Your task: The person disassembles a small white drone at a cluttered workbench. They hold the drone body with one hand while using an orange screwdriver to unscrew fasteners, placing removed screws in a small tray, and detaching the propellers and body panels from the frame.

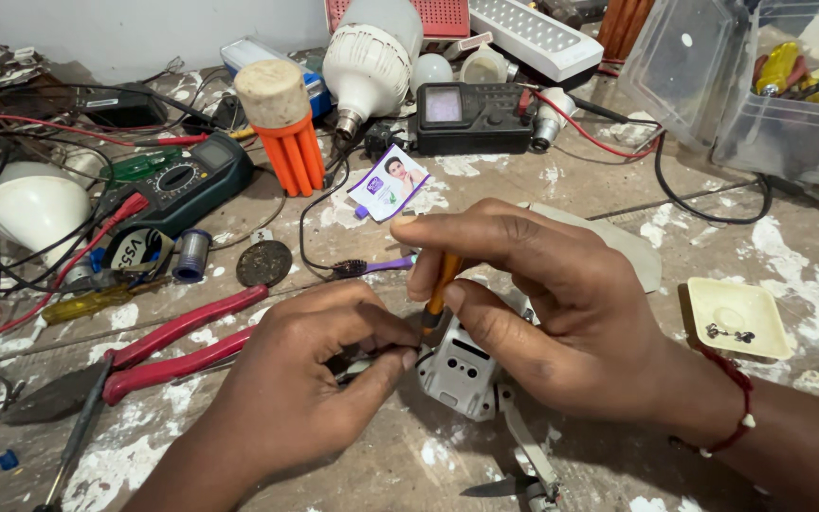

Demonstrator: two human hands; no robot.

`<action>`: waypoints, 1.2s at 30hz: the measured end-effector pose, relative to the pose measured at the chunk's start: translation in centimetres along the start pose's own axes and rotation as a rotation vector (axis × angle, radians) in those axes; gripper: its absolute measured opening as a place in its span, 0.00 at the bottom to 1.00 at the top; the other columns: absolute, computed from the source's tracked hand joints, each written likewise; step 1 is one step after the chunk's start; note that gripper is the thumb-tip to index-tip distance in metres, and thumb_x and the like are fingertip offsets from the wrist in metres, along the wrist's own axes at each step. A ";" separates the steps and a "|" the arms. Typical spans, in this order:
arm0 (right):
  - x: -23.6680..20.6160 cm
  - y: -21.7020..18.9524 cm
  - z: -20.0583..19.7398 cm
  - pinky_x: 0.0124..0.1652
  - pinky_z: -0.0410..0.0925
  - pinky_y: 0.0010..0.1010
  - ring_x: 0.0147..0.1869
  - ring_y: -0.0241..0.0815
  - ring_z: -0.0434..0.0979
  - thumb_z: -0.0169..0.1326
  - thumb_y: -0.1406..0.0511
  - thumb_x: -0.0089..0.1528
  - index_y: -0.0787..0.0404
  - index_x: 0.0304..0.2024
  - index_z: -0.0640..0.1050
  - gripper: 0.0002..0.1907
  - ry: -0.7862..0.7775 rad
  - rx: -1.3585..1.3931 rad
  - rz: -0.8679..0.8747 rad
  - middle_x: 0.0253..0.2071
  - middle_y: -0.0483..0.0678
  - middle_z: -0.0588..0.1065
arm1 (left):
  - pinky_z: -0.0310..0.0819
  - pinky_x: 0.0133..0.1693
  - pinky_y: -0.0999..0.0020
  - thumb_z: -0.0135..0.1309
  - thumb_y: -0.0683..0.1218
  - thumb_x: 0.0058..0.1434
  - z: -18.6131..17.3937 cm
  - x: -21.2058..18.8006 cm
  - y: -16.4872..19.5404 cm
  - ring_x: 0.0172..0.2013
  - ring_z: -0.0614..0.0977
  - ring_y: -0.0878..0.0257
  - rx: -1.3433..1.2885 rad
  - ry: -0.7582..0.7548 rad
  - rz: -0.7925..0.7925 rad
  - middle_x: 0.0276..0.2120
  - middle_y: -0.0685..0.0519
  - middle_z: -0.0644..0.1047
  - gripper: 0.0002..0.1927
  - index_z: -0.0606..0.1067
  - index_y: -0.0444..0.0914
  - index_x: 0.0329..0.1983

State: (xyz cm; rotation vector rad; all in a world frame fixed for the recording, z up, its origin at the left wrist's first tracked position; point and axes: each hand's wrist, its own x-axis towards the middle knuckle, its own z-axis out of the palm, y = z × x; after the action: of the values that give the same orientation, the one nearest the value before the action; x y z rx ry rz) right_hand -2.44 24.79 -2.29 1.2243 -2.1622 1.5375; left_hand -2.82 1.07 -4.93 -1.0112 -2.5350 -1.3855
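a small white box (pixel 459 372) sits near the middle of the table (pixel 789 256), low between the two hands. the right hand (pixel 542 313) is closed around an orange screwdriver (pixel 444 280) and points its tip down at the top of the box. the left hand (pixel 305 379) pinches its fingers together on a small part at the left side of the box; i cannot tell what that part is. it looks like a screw is being turned. the next move likely needs the tip kept straight and the box held so it does not slip.

just left lie red pliers (pixel 177 346), one pair. far left sits one green meter (pixel 177 185). behind it stands one orange holder (pixel 286 133) with a cork top. farther back are one big white bulb (pixel 367 57) and one black meter (pixel 471 118). to the right, one small cream tray (pixel 737 318) holds two or three tiny dark bits. one clear tub (pixel 760 85) of tools sits far right.
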 end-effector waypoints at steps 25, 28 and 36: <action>1.2 2.7 -3.1 0.58 0.78 0.33 0.56 0.39 0.82 0.48 0.78 0.70 0.66 0.64 0.71 0.19 0.459 0.100 0.152 0.50 0.50 0.77 | 0.72 0.36 0.63 0.61 0.42 0.55 0.6 0.3 0.5 0.34 0.80 0.58 0.235 0.058 0.128 0.30 0.53 0.78 0.05 0.78 0.37 0.33; 1.3 2.7 -3.0 0.58 0.78 0.33 0.55 0.39 0.81 0.48 0.78 0.70 0.66 0.64 0.71 0.20 0.460 0.135 0.166 0.50 0.50 0.77 | 0.73 0.34 0.67 0.59 0.42 0.57 0.8 0.2 0.2 0.33 0.80 0.62 0.151 0.068 0.045 0.30 0.55 0.77 0.04 0.77 0.37 0.35; 2.2 2.9 -3.4 0.52 0.78 0.31 0.51 0.39 0.82 0.48 0.78 0.66 0.66 0.64 0.69 0.23 0.369 0.221 0.274 0.47 0.51 0.78 | 0.65 0.30 0.72 0.56 0.43 0.65 1.2 0.0 -0.9 0.28 0.70 0.71 -0.436 0.129 -0.423 0.26 0.59 0.72 0.05 0.77 0.35 0.37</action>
State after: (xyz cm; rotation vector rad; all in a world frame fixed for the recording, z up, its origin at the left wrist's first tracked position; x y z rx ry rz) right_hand -6.92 26.96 -1.47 0.6408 -2.0142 1.9753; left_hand -3.12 1.69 -6.32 -0.4029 -2.4967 -2.1031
